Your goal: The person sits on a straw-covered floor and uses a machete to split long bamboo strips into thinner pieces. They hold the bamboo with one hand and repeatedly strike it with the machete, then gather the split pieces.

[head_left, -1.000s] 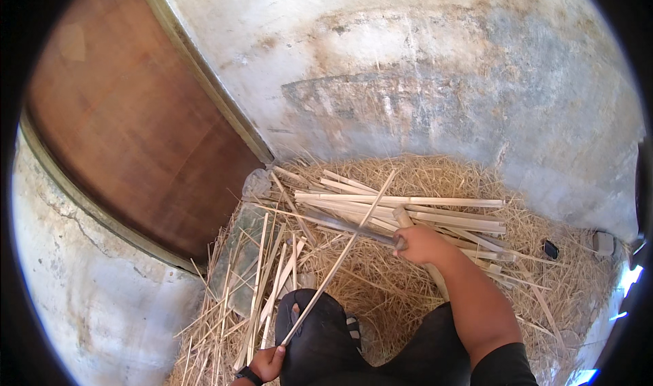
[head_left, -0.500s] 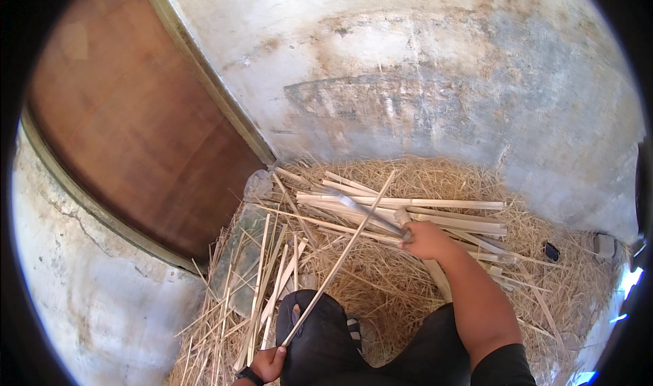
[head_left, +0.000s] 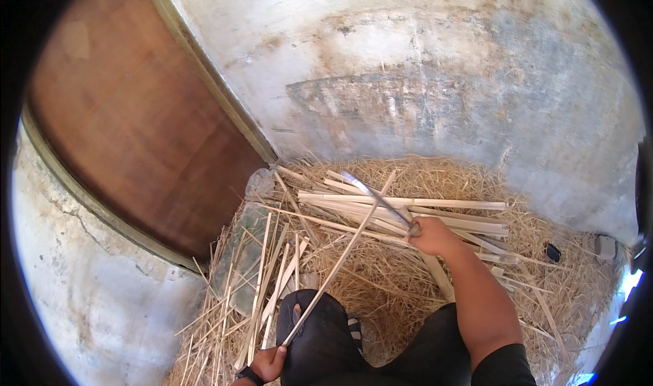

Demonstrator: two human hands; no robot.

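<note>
Blade (head_left: 373,197) now lifted off splints, right hand (head_left: 430,236) grip unchanged

We are looking at a brown wooden door (head_left: 136,127) standing in a stained, weathered plaster wall (head_left: 442,66). Right of the door, straw (head_left: 381,284) is covering the floor, and sunlight is falling across the wall.

Light: bright daylight, even across the pale plastered wall (head_left: 435,80) and the heap of dry yellow straw (head_left: 381,284).
Shadows: soft and short beneath the loose pale split sticks (head_left: 408,209).
Glare: blown-out blue-white patch at the lower right rim.
Blur: the curved grey blade (head_left: 374,195) is slightly smeared.
Distortion: strong fisheye; the brown wooden door (head_left: 129,121) bows, black corners surround the circle.
</note>
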